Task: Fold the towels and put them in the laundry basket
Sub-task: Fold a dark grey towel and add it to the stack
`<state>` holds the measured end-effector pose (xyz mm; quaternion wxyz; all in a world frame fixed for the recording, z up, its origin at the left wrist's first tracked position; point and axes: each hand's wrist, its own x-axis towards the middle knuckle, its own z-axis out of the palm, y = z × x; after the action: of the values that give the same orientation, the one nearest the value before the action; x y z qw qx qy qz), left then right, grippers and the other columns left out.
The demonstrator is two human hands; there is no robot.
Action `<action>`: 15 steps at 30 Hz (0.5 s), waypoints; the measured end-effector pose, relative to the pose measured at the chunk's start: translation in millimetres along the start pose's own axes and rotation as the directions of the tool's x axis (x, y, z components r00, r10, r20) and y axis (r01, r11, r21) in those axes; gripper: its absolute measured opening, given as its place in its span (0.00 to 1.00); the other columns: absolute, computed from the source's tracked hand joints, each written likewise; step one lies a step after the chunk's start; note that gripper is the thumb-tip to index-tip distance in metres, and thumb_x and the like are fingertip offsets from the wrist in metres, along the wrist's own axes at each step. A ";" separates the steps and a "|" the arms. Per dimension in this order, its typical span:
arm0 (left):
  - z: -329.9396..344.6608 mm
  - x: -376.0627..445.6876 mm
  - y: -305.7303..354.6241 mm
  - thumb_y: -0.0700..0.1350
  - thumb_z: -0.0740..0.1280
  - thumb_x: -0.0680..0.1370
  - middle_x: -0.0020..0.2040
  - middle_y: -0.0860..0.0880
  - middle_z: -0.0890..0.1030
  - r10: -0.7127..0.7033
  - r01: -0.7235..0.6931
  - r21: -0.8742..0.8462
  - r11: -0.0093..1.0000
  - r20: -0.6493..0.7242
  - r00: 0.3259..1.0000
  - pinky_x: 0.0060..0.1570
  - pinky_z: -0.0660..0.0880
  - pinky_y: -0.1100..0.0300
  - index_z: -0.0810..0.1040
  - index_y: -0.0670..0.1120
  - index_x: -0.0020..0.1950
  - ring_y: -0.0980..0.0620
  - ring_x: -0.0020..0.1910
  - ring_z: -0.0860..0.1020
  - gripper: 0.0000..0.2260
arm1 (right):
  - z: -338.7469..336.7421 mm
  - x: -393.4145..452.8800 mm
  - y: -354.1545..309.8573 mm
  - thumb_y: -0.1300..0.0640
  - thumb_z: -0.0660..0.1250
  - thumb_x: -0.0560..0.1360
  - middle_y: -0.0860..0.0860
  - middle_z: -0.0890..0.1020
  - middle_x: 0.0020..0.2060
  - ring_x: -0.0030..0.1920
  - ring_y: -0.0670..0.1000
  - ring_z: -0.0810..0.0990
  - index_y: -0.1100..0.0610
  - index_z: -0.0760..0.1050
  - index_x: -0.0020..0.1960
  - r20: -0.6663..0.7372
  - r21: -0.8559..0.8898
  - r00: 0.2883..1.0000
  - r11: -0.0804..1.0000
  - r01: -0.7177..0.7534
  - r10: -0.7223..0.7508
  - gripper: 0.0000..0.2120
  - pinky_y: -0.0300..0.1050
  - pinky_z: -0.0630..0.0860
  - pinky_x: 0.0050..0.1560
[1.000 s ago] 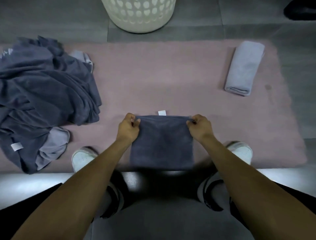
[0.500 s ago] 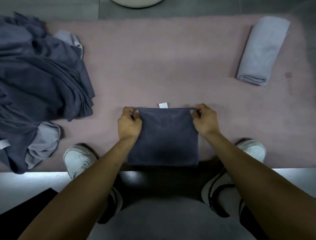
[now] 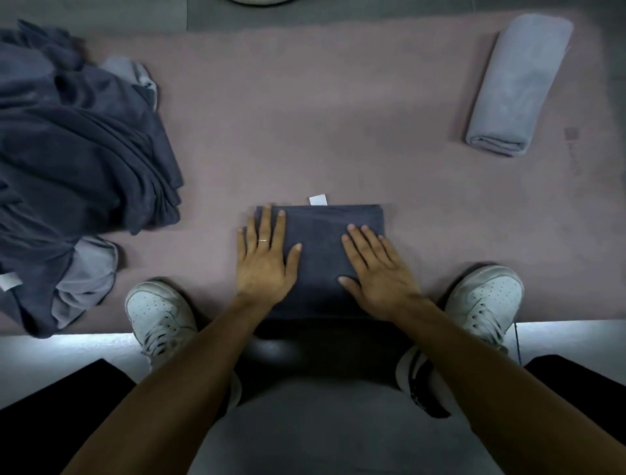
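Note:
A folded dark grey towel [image 3: 321, 247] with a small white tag at its far edge lies on the pink rug just in front of my feet. My left hand [image 3: 266, 257] lies flat on its left side, fingers straight. My right hand [image 3: 376, 268] presses flat on its right side. A folded light grey towel [image 3: 515, 88] rests at the rug's far right. A heap of unfolded dark and light grey towels [image 3: 74, 152] covers the left. Only a sliver of the white laundry basket [image 3: 261, 1] shows at the top edge.
The pink rug [image 3: 321, 118] spreads between the heap and the folded light towel. My white shoes [image 3: 159, 312] [image 3: 484, 298] stand on its near edge, either side of the dark towel. Grey floor tiles lie beyond the rug.
Both hands let go of the towel's far corners and now lie flat on top of it. The view has tilted down, so the basket has nearly left the frame.

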<state>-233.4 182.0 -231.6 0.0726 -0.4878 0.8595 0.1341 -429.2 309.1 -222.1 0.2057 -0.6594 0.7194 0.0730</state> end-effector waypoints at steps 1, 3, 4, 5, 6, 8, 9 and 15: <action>-0.4 -6.1 4.2 0.60 0.48 0.81 0.79 0.41 0.52 -0.071 0.071 -0.014 0.997 -0.018 0.997 0.75 0.48 0.42 0.52 0.45 0.79 0.38 0.77 0.51 0.31 | -3.1 3.4 5.0 0.36 0.42 0.77 0.55 0.49 0.79 0.78 0.55 0.48 0.58 0.46 0.79 -0.004 0.004 0.999 0.999 -0.051 0.051 0.37 0.52 0.43 0.77; 2.7 -23.7 4.8 0.60 0.48 0.81 0.79 0.40 0.52 -0.012 0.012 0.024 1.000 -0.002 1.000 0.75 0.46 0.43 0.52 0.44 0.79 0.38 0.77 0.51 0.31 | -12.6 10.4 4.4 0.36 0.41 0.78 0.54 0.42 0.78 0.78 0.54 0.41 0.57 0.40 0.79 0.023 0.040 0.989 0.988 -0.149 0.148 0.37 0.53 0.39 0.76; 6.0 -33.8 0.1 0.61 0.47 0.81 0.79 0.41 0.50 0.111 -0.114 0.077 0.991 0.043 0.993 0.75 0.44 0.44 0.51 0.44 0.79 0.39 0.78 0.50 0.31 | -15.1 12.9 1.3 0.37 0.42 0.79 0.54 0.39 0.78 0.78 0.53 0.38 0.57 0.37 0.78 0.035 0.048 0.982 0.981 -0.187 0.185 0.36 0.53 0.37 0.76; 8.2 -43.1 -6.2 0.62 0.44 0.81 0.79 0.43 0.49 0.234 -0.244 0.116 0.963 0.095 0.968 0.75 0.42 0.46 0.50 0.45 0.79 0.40 0.78 0.50 0.31 | -15.7 14.1 -2.4 0.38 0.43 0.80 0.54 0.37 0.78 0.78 0.53 0.37 0.58 0.36 0.78 0.042 0.048 0.976 0.976 -0.214 0.212 0.36 0.53 0.36 0.76; 9.8 -49.8 -12.8 0.62 0.43 0.81 0.79 0.44 0.50 0.303 -0.318 0.136 0.938 0.118 0.946 0.74 0.43 0.46 0.51 0.46 0.79 0.40 0.78 0.52 0.31 | -16.0 12.9 -5.8 0.38 0.42 0.80 0.54 0.36 0.77 0.77 0.53 0.36 0.58 0.35 0.78 0.047 0.048 0.974 0.974 -0.222 0.220 0.36 0.53 0.35 0.76; 10.0 -57.6 -20.5 0.61 0.43 0.81 0.79 0.44 0.53 0.246 -0.256 0.129 0.958 0.082 0.966 0.74 0.44 0.46 0.53 0.46 0.79 0.39 0.77 0.53 0.30 | -14.2 2.6 -11.1 0.39 0.38 0.79 0.55 0.38 0.78 0.78 0.54 0.37 0.59 0.37 0.78 0.054 0.025 0.988 0.989 -0.148 0.146 0.35 0.54 0.35 0.76; 9.6 -59.1 -20.6 0.60 0.45 0.82 0.79 0.43 0.53 0.162 -0.167 0.111 0.980 0.061 0.985 0.74 0.44 0.45 0.53 0.46 0.79 0.39 0.77 0.52 0.29 | -10.6 -5.0 -12.3 0.40 0.37 0.78 0.56 0.41 0.78 0.78 0.54 0.39 0.59 0.40 0.79 0.064 -0.003 0.996 0.998 -0.068 0.068 0.35 0.54 0.36 0.76; 2.5 -88.6 -6.6 0.58 0.53 0.81 0.77 0.42 0.61 0.368 -0.375 0.051 0.926 0.114 0.923 0.75 0.53 0.45 0.63 0.42 0.76 0.40 0.76 0.59 0.28 | -3.4 -44.7 -17.1 0.47 0.55 0.79 0.61 0.71 0.69 0.70 0.60 0.70 0.62 0.71 0.69 -0.026 -0.049 0.992 0.992 0.119 -0.121 0.26 0.56 0.59 0.73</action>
<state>-182.3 252.1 -212.4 0.1074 -0.3057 0.9357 0.1395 -411.1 346.9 -198.6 0.1837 -0.7072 0.6793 0.0680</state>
